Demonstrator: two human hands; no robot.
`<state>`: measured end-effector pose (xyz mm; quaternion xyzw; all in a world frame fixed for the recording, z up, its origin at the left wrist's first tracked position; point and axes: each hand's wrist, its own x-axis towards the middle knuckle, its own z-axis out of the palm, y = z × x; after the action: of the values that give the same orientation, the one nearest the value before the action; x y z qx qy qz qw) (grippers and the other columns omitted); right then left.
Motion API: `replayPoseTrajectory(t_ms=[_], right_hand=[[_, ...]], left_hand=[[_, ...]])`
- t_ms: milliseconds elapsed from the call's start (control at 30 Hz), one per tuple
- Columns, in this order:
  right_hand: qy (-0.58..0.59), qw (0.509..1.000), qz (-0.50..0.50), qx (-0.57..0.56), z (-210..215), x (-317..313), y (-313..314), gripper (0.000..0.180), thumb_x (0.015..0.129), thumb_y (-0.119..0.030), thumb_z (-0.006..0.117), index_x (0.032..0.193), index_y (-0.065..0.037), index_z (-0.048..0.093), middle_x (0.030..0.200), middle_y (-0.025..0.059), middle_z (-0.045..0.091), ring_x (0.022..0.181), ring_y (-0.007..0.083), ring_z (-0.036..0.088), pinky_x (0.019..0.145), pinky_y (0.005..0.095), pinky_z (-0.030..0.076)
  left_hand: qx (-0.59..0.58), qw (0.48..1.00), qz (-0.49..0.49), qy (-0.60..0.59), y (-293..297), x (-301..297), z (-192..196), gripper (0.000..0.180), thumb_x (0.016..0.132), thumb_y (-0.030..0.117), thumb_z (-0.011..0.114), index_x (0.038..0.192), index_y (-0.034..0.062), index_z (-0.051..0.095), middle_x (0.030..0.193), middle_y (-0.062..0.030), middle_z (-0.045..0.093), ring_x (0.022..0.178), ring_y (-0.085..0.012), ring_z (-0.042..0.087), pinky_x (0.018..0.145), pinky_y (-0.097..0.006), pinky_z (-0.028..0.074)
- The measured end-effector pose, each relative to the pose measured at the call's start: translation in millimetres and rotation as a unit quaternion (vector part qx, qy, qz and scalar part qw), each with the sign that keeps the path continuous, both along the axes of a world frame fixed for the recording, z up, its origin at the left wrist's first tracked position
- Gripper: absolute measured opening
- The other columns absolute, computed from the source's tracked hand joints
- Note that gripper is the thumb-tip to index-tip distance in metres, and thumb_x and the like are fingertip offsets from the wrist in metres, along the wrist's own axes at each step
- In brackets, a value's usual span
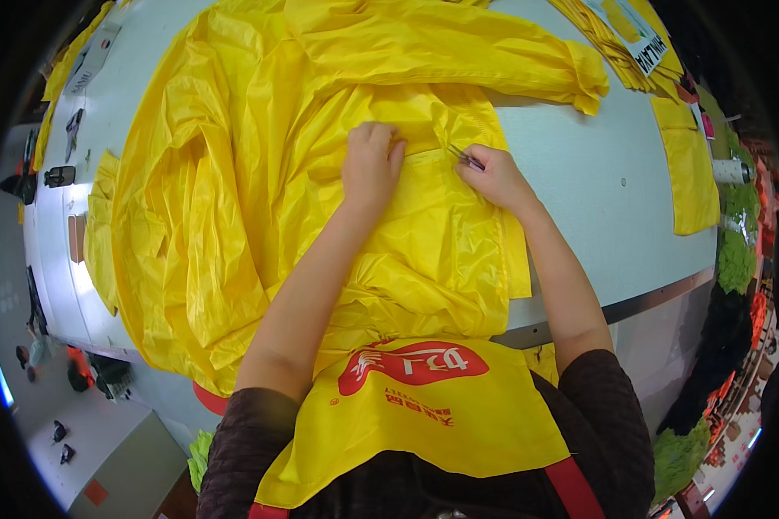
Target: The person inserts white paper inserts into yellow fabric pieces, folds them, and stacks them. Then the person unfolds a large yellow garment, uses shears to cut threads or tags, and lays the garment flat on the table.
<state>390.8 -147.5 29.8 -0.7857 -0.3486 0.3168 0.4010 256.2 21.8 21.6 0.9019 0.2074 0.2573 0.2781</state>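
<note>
A large yellow garment (216,208) of shiny, raincoat-like fabric lies spread and creased in front of me, with a sleeve (459,52) stretched across its far side. My left hand (372,164) rests on its middle, fingers bent and thumb close to them, seemingly pinching a fold; the exact grip is partly hidden. To its right, my right hand (492,176) is closed around small metal thread snips (466,156). Their pointed tips face up and left, at a raised fold beside a straight seam.
Folded yellow pieces (685,164) lie at the table's right, near a white spool (730,170). More yellow fabric (619,35) is stacked at the far right. Scissors (74,134) and a small black object (59,176) lie at the left. I wear a yellow apron (424,432).
</note>
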Motion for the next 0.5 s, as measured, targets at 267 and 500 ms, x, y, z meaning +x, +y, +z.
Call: replayPoseTrajectory(t_ms=[267, 500], right_hand=[[0.015, 0.999, -0.027, 0.009, 3, -6, 2, 0.022, 0.079, -0.019, 0.062, 0.076, 0.002, 0.054, 0.061, 0.0073, 0.051, 0.056, 0.0132, 0.043, 0.054, 0.0291, 0.039], [0.026, 0.998, -0.040, 0.036, 5, -16, 13, 0.026, 0.079, -0.023, 0.063, 0.078, 0.002, 0.054, 0.062, 0.0074, 0.051, 0.058, 0.0136, 0.044, 0.055, 0.0288, 0.040]], left_hand=[[0.027, 0.981, -0.155, -0.115, 3, 12, -17, 0.020, 0.068, 0.005, 0.069, 0.087, 0.0080, 0.062, 0.079, -0.0070, 0.059, 0.082, -0.0283, 0.054, 0.075, -0.038, 0.043], [-0.049, 0.979, -0.178, -0.084, -6, 14, -19, 0.011, 0.068, 0.010, 0.070, 0.077, 0.0055, 0.065, 0.073, -0.0074, 0.060, 0.076, -0.0270, 0.055, 0.068, -0.038, 0.044]])
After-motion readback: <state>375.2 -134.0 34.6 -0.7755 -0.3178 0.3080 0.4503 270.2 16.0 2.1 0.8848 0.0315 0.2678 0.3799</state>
